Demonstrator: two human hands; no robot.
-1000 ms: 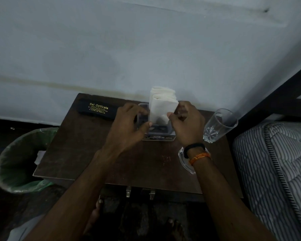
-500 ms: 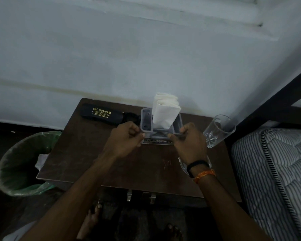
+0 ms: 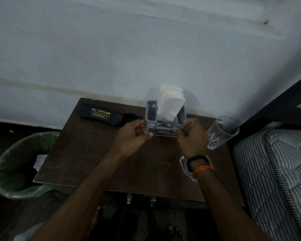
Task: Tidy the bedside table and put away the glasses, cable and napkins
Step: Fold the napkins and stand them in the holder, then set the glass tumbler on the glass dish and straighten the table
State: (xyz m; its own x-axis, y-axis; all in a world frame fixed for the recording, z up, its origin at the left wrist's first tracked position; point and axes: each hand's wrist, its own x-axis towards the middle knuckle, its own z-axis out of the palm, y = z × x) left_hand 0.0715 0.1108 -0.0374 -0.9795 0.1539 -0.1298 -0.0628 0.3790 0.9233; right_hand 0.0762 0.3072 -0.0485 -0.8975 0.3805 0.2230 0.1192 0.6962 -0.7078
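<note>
A grey plastic holder (image 3: 150, 113) stands at the back of the dark wooden bedside table (image 3: 87, 153), with a stack of white folded napkins (image 3: 170, 104) upright in it. My left hand (image 3: 134, 136) grips the holder's left front corner. On the right front corner my right hand (image 3: 191, 136) holds it with curled fingers. A black glasses case (image 3: 101, 114) with gold lettering lies at the table's back left, and a dark coiled cable (image 3: 131, 116) sits just beside it. A card lies under the holder.
A clear drinking glass (image 3: 221, 132) stands at the table's right edge. A glass ashtray (image 3: 185, 166) lies under my right wrist. A green-lined bin (image 3: 10, 171) stands left of the table, a striped mattress (image 3: 276, 180) on the right, a pale wall behind.
My hands left the napkins, which now stand in the holder, and dropped to grip the holder's front corners. The camera view shifted slightly.
</note>
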